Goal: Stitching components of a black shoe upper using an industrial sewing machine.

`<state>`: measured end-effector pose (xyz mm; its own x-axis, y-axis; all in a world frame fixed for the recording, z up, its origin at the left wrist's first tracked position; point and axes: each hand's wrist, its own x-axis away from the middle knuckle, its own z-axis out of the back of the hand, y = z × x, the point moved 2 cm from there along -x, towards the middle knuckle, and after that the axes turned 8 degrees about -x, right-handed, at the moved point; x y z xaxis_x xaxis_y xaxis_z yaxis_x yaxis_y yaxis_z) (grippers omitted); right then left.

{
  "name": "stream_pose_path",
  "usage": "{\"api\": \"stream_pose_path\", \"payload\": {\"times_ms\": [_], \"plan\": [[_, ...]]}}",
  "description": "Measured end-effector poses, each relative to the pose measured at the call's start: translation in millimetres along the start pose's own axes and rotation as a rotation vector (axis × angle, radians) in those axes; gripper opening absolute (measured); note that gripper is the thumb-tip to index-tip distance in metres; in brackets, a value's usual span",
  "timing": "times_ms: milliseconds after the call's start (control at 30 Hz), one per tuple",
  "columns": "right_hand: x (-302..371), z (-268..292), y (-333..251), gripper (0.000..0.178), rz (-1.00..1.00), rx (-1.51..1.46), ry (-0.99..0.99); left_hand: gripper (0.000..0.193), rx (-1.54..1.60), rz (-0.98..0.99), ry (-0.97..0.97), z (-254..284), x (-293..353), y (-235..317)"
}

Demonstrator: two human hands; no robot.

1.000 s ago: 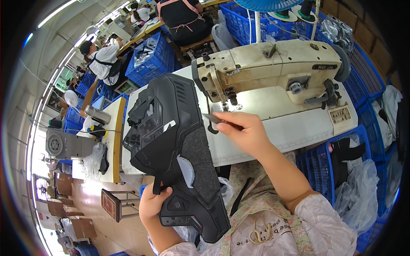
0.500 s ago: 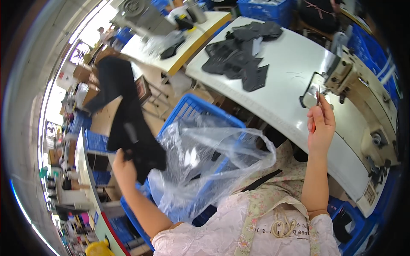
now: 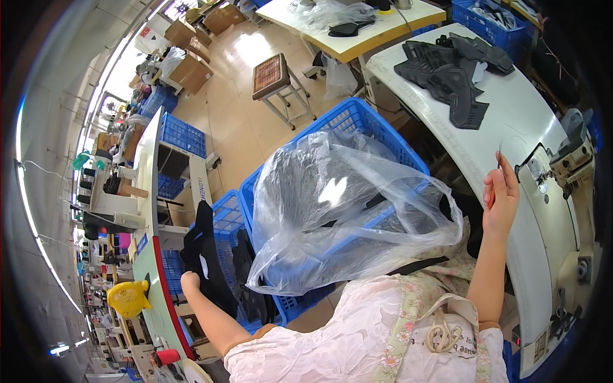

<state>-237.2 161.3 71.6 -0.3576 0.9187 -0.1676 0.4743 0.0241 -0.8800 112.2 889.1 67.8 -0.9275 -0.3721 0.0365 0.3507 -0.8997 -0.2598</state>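
Left hand: the left hand (image 3: pixel 189 281) is closed around a black fabric piece (image 3: pixel 205 255), held out over the smaller blue crate (image 3: pixel 225 220).
Right hand: the right hand (image 3: pixel 502 191) is pinched on a thin metal tool (image 3: pixel 499 155), raised beside the sewing machine (image 3: pixel 568 159).
Progress: the piece is judged not yet set down, since it hangs in the grip above the crate; dropping it is left.
Large blue crate (image 3: pixel 357 121): between the hands, lined with a clear plastic bag (image 3: pixel 338 210); dark pieces are dimly seen inside.
Bench (image 3: pixel 511 108): beyond the right hand, a pile of black pieces (image 3: pixel 456 73) is laid on it.
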Motion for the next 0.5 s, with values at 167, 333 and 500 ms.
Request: {"api": "stream_pose_path", "payload": {"times_ms": [167, 333, 500], "plan": [[0.7, 3.9, 7.8, 0.037, -0.008, 0.061, -0.003, 0.034, -0.166, -0.273, -0.311, -74.4, -22.4, -23.0], [8.2, 12.0, 3.3, 0.037, -0.029, 0.072, 0.026, 0.040, -0.158, -0.009, -0.514, -110.9, -65.3, -4.1], [17.0, 19.3, -1.2, 0.036, -0.081, 0.099, 0.068, 0.039, 0.221, -0.479, 0.092, 18.5, -61.7, 198.8]]}}
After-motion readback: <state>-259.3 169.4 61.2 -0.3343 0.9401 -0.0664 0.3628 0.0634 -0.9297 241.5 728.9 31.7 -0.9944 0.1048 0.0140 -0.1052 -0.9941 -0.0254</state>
